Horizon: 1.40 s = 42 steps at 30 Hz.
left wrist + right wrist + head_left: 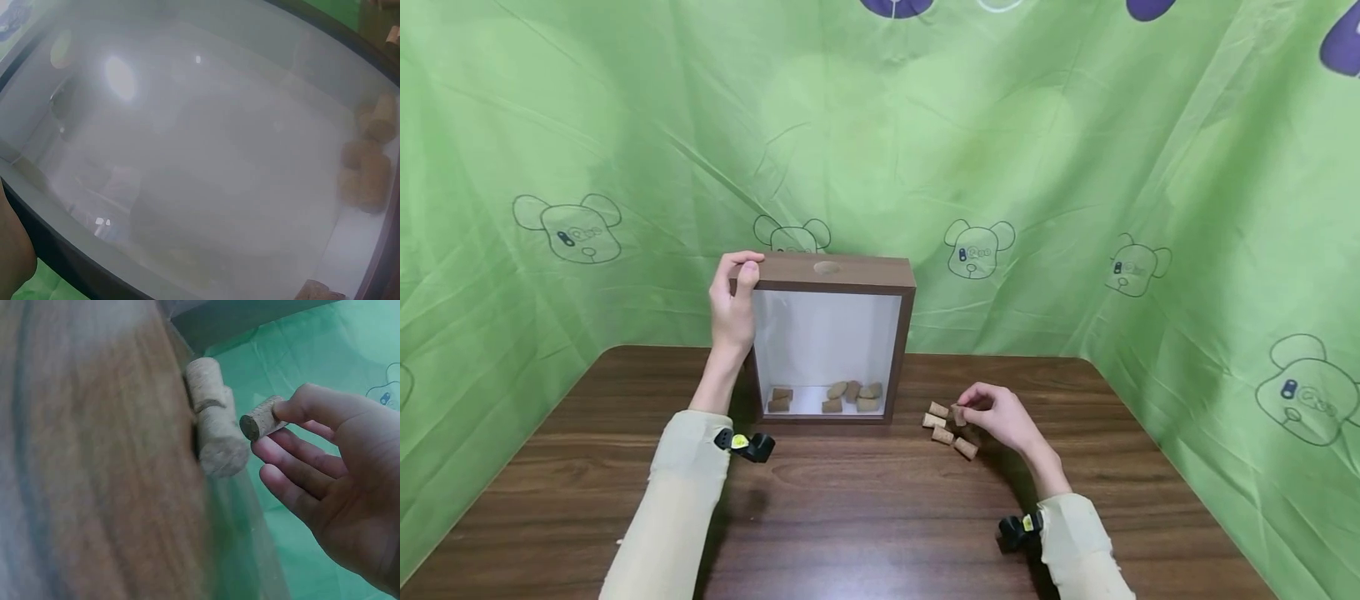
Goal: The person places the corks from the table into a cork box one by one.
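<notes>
A brown shadow box (908, 333) with a clear front and white inside stands upright on the table. Several corks (852, 390) lie along its floor, and an oval hole shows in its top. My left hand (734, 304) grips the box's upper left corner, thumb at the front edge. Between the thumb and fingers of my right hand (1006, 417) is a cork (261, 419), pinched and lifted off the table. Several loose corks (942, 434) lie beside that hand, to the right of the box; the right wrist view shows some of these corks (222, 447) close by.
The dark wooden table (850, 500) reaches back to a green curtain (865, 150) with bear drawings, which hangs behind it and along both sides. Each sleeve carries a black wrist camera, one on the left (752, 446) and one on the right (1017, 533).
</notes>
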{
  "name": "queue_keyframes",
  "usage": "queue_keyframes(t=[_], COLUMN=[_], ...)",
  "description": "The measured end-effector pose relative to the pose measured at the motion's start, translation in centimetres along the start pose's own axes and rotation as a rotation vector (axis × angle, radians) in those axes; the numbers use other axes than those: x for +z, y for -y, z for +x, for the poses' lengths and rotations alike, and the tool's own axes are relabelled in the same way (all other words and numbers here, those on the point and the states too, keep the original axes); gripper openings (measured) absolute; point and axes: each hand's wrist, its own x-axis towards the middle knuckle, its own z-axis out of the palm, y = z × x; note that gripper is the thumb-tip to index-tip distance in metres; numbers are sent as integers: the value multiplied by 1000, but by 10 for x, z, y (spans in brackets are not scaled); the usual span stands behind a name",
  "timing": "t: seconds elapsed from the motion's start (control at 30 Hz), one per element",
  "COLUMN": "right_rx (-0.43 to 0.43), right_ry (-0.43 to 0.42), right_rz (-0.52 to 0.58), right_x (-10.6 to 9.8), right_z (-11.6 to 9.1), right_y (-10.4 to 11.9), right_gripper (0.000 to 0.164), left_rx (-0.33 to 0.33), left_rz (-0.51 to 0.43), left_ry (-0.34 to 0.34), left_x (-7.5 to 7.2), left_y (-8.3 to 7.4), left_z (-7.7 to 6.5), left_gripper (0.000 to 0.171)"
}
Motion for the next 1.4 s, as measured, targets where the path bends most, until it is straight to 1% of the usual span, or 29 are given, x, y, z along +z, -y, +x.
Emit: queue_keyframes(t=[0.1,0.2,0.37,0.53,0.6,0.7,0.77,0.83,0.97,1.1,1.17,1.27,1.4], right_rx=[-5,-28,-73,-131,-149,-185,-211,-250,-343,-439,-485,-557,-661], right_ry=[-35,-69,-147,-194,-193,-193,-209,-242,-307,-340,-342,-346,-372], right_rz=[10,32,107,142,159,195,219,236,288,355,374,376,388], right_x=[-4,-8,-19,-30,-33,-36,-39,-42,-43,-41,-37,-31,-23], right_z=[1,2,5,9,11,9,7,5,8,13,16,21,31], right_y=[8,19,41,64,76,98,114,129,150,170,179,187,185], right_gripper=[11,10,10,11,12,12,13,14,13,13,13,13,16], left_rx=[12,17,15,21,18,10,5,1,1,10,10,2,-6], left_rz=[0,1,0,0,1,3,7,10,17,18,17,13,10], left_ry=[-3,-9,-7,-8,-10,-10,-8,-6,-4,-2,-9,-16,-8], left_x=[1,2,4,3,2,1,0,0,-1,-1,-1,-2,0], left_y=[-2,-3,-2,-1,-1,-1,-2,-1,0,2,2,3,4], left_z=[1,2,2,2,2,2,2,1,2,4,5,4,1], left_gripper=[38,39,39,34,35,41,42,41,39,40,42,44,44])
